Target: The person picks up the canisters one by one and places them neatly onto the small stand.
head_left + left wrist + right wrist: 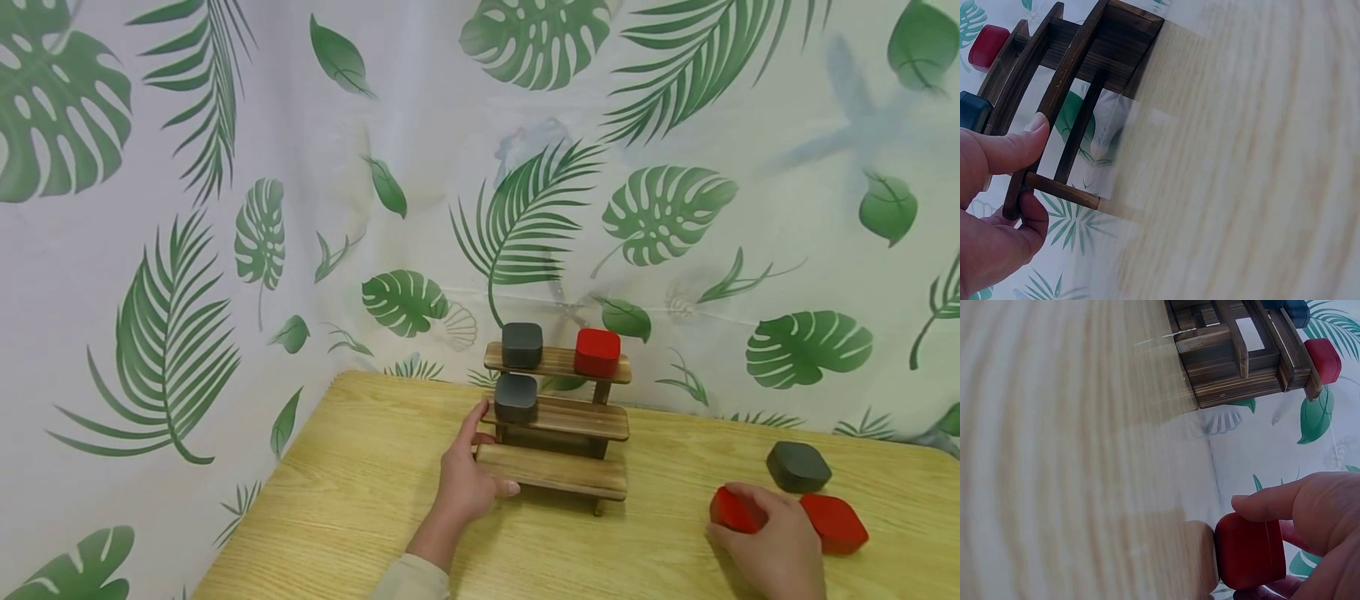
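My left hand [467, 483] grips the left end of the lowest board of a three-tier wooden stand [555, 471]. In the left wrist view its thumb lies on the board and fingers curl beneath. My right hand [780, 542] holds a small red rounded box [1247, 553] with a seam around it, at the table's right; whether the box touches the table, I cannot tell. On the top tier sit a dark grey box [522, 345] at left and a red box [597, 352] at right. Another dark grey box [516, 397] sits at the middle tier's left end.
Beside my right hand, another red box [834, 523] lies on the wooden table [337, 500]. A dark grey box [798, 467] lies just behind it. A leaf-printed curtain [420, 167] hangs behind the table and along its left side.
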Tool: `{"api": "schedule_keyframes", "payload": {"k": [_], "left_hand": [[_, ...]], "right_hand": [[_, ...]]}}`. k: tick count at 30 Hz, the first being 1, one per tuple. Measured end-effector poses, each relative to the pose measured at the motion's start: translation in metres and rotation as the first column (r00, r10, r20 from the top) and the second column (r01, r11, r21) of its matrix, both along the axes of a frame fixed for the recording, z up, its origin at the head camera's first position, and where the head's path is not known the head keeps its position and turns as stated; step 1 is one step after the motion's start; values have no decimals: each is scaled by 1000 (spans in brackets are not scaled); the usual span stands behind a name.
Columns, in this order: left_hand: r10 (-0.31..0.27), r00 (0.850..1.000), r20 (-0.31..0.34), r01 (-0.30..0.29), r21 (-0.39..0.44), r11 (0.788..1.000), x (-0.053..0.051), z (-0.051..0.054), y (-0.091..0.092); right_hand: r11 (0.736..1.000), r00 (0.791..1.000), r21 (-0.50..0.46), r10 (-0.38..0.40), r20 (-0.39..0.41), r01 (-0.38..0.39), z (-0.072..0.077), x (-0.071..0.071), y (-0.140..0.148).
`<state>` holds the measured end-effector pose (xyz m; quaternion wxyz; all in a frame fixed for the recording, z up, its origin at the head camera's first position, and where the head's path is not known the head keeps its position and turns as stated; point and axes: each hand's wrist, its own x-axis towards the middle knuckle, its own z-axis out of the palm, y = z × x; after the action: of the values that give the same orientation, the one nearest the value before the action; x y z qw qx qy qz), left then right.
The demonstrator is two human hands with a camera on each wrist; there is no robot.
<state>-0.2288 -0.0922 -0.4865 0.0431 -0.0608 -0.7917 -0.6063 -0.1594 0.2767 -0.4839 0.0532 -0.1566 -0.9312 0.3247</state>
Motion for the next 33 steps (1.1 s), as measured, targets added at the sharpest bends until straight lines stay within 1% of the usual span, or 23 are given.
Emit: {"api": "schedule_keyframes", "payload": {"k": [8,14,18,22,27,33], "left_hand": [[1,1000,-5,-1,4,1000,1,0,-1],[-3,1000,-6,3,8,1000,0,0,-1],[-5,1000,-3,5,15,1000,0,0,-1],[0,1000,-9,0,12,1000,0,0,0],[0,1000,-11,0,19,1000,1,0,0],[-3,1000,-7,3,23,1000,1,0,0]], "right_hand": [[1000,1000,-5,0,18,0,2,-2,0],[1000,1000,-4,11,-12,-11,4,-3,-2],[1000,1000,-22,2,-30,-3,7,-4,-6],[999,1000,-34,-11,-29,10,12,-5,-11],[999,999,-37,0,-37,-1,17,-7,-16],[999,999,-35,-10,-46,8,21,-9,-23]]}}
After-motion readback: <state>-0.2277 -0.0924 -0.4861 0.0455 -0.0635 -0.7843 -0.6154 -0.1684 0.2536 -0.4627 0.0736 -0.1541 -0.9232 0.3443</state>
